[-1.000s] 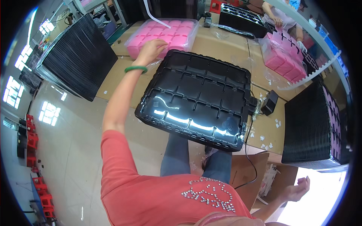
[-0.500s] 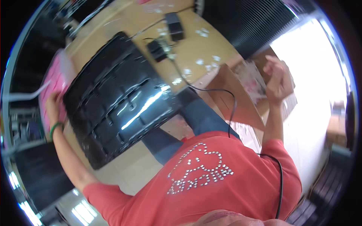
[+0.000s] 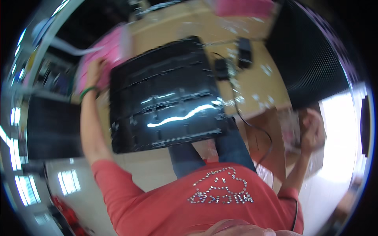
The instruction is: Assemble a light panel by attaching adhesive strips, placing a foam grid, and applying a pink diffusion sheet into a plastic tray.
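Note:
My left hand (image 3: 94,71) is at the far left, its fingers bent closed against the pink plastic bags (image 3: 112,45); the exact grip is blurred. Just right of that hand lies a large glossy black moulded plastic panel (image 3: 165,98), ribbed and reflecting light, its near edge jutting over my knees. Off to the right, my right hand (image 3: 314,131) hangs above an open cardboard box (image 3: 267,141). Its fingers are loosely bent and somewhat apart, with nothing visible in them.
A black power adapter (image 3: 244,53) and a smaller black block (image 3: 221,69) lie on the tan table (image 3: 252,86), with a cable (image 3: 252,124) running toward me. Clear plastic scraps (image 3: 267,70) are scattered nearby. Ribbed black panels (image 3: 311,55) stand at the right; pink packaging (image 3: 245,7) lies far back.
The view has swung, so the black panel and table sit further right and straighter. My left hand stays at the pink bags. My right hand is lower in view, still over the box.

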Action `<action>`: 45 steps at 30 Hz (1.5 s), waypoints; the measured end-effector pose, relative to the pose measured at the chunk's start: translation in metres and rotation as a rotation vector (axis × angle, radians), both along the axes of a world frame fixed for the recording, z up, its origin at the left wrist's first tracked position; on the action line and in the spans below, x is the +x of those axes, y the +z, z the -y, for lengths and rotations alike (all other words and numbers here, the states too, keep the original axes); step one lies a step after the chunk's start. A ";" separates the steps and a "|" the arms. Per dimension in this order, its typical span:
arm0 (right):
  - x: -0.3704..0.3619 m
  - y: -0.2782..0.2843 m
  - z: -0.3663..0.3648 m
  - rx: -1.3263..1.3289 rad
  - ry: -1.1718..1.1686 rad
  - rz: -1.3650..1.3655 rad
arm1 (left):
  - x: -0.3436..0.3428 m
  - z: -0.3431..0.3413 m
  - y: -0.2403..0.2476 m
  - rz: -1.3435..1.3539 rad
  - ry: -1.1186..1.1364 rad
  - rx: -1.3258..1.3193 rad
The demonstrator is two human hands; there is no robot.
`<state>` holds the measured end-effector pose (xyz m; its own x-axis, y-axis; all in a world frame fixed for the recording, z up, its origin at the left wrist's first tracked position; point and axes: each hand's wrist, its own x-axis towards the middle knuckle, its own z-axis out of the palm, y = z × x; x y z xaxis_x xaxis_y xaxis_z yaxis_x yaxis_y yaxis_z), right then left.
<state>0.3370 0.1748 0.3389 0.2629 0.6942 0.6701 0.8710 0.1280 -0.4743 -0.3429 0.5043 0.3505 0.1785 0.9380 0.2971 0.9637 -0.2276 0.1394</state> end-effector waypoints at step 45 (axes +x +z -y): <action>-0.393 0.156 -0.285 0.080 1.073 -0.066 | 0.109 0.152 0.170 0.099 -0.135 0.577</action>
